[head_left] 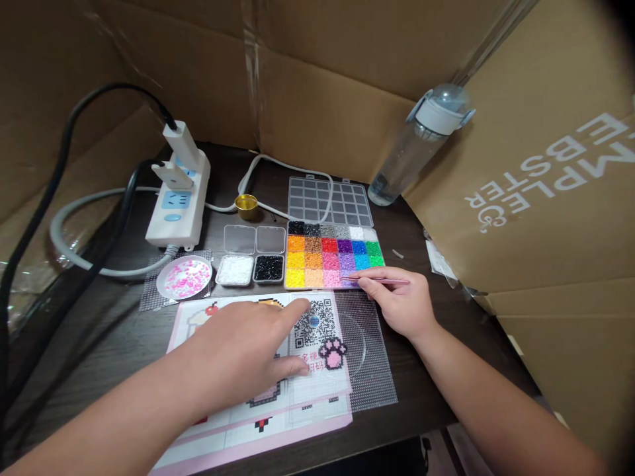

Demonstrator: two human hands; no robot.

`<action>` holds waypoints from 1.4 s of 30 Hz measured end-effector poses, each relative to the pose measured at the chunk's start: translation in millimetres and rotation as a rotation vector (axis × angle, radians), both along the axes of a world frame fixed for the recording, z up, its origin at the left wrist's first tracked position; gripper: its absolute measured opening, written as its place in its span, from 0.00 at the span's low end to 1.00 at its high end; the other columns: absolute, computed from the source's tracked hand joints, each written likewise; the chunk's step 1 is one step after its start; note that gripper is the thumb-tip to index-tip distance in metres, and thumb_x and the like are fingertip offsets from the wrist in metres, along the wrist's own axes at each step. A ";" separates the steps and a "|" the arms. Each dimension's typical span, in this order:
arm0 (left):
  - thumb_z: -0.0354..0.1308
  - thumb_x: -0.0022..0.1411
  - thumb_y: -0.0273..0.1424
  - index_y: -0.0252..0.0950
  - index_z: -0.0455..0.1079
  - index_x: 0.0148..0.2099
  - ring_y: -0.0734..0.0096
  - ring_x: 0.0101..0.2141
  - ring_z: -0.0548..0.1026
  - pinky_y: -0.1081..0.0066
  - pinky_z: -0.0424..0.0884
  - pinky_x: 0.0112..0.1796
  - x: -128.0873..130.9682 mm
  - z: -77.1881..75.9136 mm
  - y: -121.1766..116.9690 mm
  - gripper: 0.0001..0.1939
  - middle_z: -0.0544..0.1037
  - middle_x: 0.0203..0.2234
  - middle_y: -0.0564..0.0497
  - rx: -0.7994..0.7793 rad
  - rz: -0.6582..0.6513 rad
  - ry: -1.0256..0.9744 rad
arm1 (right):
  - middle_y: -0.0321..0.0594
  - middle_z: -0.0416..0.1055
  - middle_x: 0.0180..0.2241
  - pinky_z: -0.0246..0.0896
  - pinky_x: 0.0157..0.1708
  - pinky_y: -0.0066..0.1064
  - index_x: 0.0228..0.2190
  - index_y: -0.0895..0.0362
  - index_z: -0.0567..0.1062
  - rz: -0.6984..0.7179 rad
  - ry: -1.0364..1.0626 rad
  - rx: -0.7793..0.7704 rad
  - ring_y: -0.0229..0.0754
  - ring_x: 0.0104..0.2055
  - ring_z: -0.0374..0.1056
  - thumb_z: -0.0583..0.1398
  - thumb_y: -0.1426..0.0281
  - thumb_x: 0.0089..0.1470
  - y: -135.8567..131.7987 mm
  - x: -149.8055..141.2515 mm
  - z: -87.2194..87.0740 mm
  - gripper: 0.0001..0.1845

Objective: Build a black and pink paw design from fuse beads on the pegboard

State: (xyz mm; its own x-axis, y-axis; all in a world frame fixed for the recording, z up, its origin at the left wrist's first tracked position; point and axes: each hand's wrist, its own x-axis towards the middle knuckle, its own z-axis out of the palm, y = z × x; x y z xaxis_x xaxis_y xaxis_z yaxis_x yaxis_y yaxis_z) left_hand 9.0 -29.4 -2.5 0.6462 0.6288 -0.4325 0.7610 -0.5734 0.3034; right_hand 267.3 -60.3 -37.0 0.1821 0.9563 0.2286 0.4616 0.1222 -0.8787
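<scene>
My left hand is over printed pattern sheets, index finger and thumb stretched apart, with nothing in it. Pink tweezers are pinched in my right hand. Their tips point left, at the front row of a sectioned box of coloured beads, around the light purple compartment. Whether a bead is between the tips is too small to tell. A pink and black paw-shaped bead piece lies on the sheets by my left thumb. Under the sheets' right side is a clear pegboard.
White beads and black beads fill two small lidded boxes. A dish of pink and white beads stands left, below a power strip with cables. A gold cup and a water bottle stand behind. Cardboard walls surround the table.
</scene>
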 end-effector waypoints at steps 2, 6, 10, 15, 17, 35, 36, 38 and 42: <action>0.61 0.63 0.51 0.45 0.66 0.67 0.43 0.43 0.81 0.55 0.73 0.39 1.0 0.5 0.5 0.34 0.84 0.46 0.43 -0.004 -0.006 0.011 | 0.42 0.86 0.32 0.81 0.36 0.34 0.32 0.54 0.87 0.006 -0.002 -0.001 0.45 0.34 0.83 0.68 0.68 0.53 -0.1 0.2 0.4 0.06; 0.61 0.63 0.51 0.44 0.66 0.68 0.42 0.42 0.82 0.55 0.73 0.38 3.4 3.0 0.7 0.35 0.84 0.41 0.41 0.009 -0.003 0.038 | 0.41 0.86 0.32 0.81 0.35 0.33 0.31 0.53 0.87 0.033 0.002 0.013 0.44 0.34 0.83 0.68 0.69 0.53 0.2 0.8 2.0 0.05; 0.60 0.64 0.50 0.43 0.65 0.68 0.41 0.42 0.82 0.54 0.74 0.38 4.3 4.2 1.0 0.35 0.84 0.41 0.41 0.015 -0.010 0.052 | 0.41 0.86 0.33 0.81 0.36 0.33 0.32 0.53 0.87 0.064 0.006 -0.012 0.45 0.35 0.83 0.68 0.69 0.53 0.5 -0.3 3.9 0.05; 0.60 0.64 0.51 0.44 0.64 0.69 0.42 0.43 0.82 0.55 0.74 0.39 3.0 3.2 0.7 0.35 0.84 0.44 0.42 0.013 -0.012 0.033 | 0.41 0.86 0.34 0.81 0.39 0.34 0.33 0.53 0.87 0.019 -0.007 0.002 0.45 0.36 0.83 0.68 0.69 0.53 0.4 -0.6 4.2 0.06; 0.59 0.64 0.51 0.43 0.65 0.68 0.42 0.42 0.82 0.55 0.73 0.38 2.7 3.2 0.4 0.35 0.84 0.42 0.41 0.018 -0.013 0.050 | 0.41 0.86 0.33 0.81 0.38 0.34 0.32 0.53 0.87 0.006 -0.012 0.011 0.45 0.36 0.83 0.68 0.69 0.53 0.1 0.3 3.9 0.06; 0.60 0.64 0.50 0.44 0.66 0.67 0.45 0.43 0.82 0.58 0.73 0.39 2.4 4.9 0.0 0.33 0.84 0.45 0.42 0.008 -0.006 0.025 | 0.42 0.86 0.33 0.81 0.37 0.37 0.32 0.53 0.87 0.022 -0.027 -0.003 0.46 0.35 0.83 0.67 0.69 0.54 -0.1 2.4 3.2 0.06; 0.60 0.63 0.50 0.44 0.66 0.66 0.45 0.43 0.82 0.58 0.73 0.39 2.2 4.5 0.0 0.33 0.84 0.46 0.42 0.005 -0.004 0.018 | 0.42 0.86 0.33 0.81 0.37 0.37 0.32 0.53 0.87 0.024 -0.028 -0.003 0.46 0.35 0.83 0.67 0.69 0.54 0.1 2.3 3.3 0.05; 0.61 0.63 0.50 0.44 0.66 0.67 0.44 0.43 0.82 0.57 0.74 0.39 1.8 4.0 -0.1 0.33 0.84 0.47 0.41 0.002 -0.004 0.003 | 0.41 0.86 0.33 0.81 0.38 0.37 0.31 0.53 0.87 0.029 -0.024 -0.001 0.46 0.35 0.83 0.68 0.69 0.53 0.3 1.8 3.6 0.05; 0.61 0.64 0.50 0.44 0.65 0.68 0.42 0.43 0.82 0.55 0.74 0.39 2.1 4.6 0.2 0.34 0.84 0.47 0.41 0.002 -0.012 0.016 | 0.42 0.86 0.33 0.81 0.37 0.36 0.31 0.53 0.87 0.029 -0.019 0.000 0.46 0.35 0.83 0.68 0.68 0.53 0.4 0.9 3.8 0.05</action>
